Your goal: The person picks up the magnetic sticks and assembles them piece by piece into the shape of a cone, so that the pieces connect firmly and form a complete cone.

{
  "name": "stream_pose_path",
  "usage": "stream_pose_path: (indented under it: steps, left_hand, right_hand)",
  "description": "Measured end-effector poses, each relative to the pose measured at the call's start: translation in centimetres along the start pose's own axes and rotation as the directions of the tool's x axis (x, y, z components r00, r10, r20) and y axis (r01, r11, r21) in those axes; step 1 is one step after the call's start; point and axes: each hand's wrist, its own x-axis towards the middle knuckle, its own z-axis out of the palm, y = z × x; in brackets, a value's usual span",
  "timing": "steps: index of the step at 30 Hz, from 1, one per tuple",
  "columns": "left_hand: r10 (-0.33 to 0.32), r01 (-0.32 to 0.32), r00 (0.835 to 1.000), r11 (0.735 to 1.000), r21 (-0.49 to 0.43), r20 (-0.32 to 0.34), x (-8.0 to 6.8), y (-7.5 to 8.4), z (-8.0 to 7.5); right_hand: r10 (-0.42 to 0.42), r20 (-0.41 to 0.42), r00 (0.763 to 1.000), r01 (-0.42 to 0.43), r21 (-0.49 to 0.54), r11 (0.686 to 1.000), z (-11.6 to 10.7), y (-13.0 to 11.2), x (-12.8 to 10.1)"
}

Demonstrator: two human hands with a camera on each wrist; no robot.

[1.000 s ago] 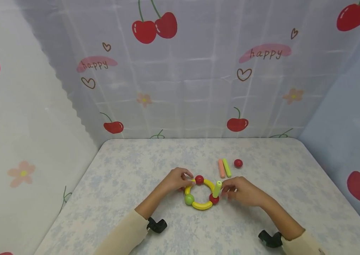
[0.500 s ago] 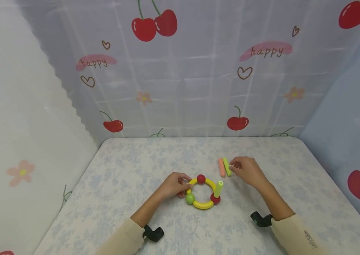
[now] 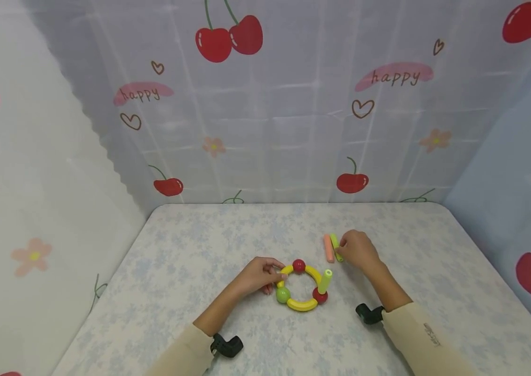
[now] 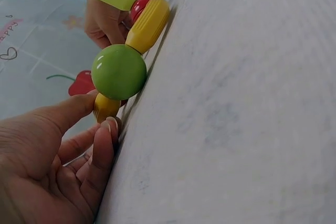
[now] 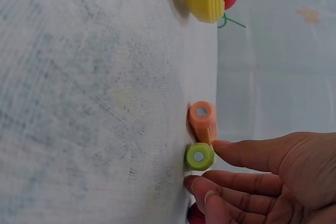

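Pale blue-mottled surface (image 3: 199, 250), bearing a ring of yellow arcs and balls (image 3: 300, 287); just beyond it, orange stick (image 3: 327, 248) beside green stick (image 3: 334, 243), perhaps touching.

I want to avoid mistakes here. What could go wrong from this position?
1. The right hand reaches the green stick, which touches the orange stick; a loose grip may push both away.
2. The left hand pinches only one yellow piece of the ring; a pull might separate the joints.
3. The upright stick leans and could topple if bumped.
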Motion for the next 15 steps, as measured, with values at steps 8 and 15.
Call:
stream_pose_path:
  steps: [8,15]
  left_hand:
    - [0.002,-0.002,1.000,1.000,-0.009,-0.001,-0.16,0.24,0.20]
    - [0.015,-0.015,1.000,1.000,0.003,0.011,-0.11,0.01,0.00]
  right_hand:
    - [0.056,0.026,0.998,-0.056,0.025,0.998,0.28,-0.19,0.55]
    - [0.096,0.078,0.992,-0.102,0.072,0.992,-0.09,-0.12,0.50]
